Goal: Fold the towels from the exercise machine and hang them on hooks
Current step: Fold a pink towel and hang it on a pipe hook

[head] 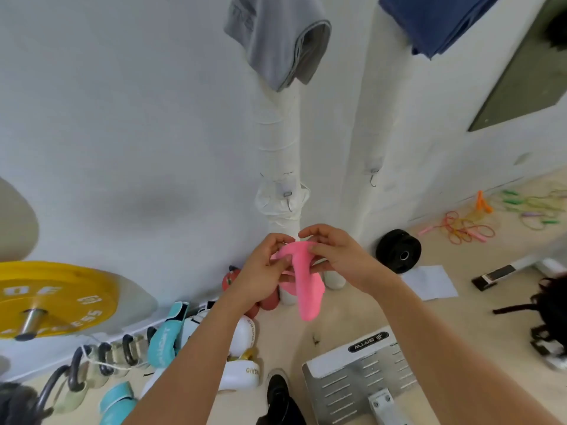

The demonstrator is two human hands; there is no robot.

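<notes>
White wall fills the far side, with two wrapped pipes (pixel 280 154) running up it and gym gear scattered along the floor (pixel 337 314) below — a yellow weight plate (pixel 58 297) at the left, boxing gloves (pixel 162 338) near the wall's foot, a black plate (pixel 398 251) to the right. High up, a grey towel (pixel 277 41) and a blue towel (pixel 435 23) already hang. Lower down, a bare hook (pixel 373 178) shows on the right pipe, and another small hook (pixel 290 201) on the left pipe.

Centre stage: the pink towel (pixel 306 283), bunched narrow, held in front of the left pipe. The left hand (pixel 267 271) is clamped on its upper part, thumb and fingers pinching the cloth; the right hand (pixel 340 256) grips the top from the other side, fingers curled over the fold. The tail dangles free toward the floor.

This looks like the hanging stage for the pink one — the fold is being pinched ready for a hook. To do it well, keep the layers stacked and squared between both thumbs, find the middle of the folded edge, and lift it straight up to the small hook just above the hands. Seat the cloth fully over the point before letting go, or the loose tail's weight could drag it off.
</notes>
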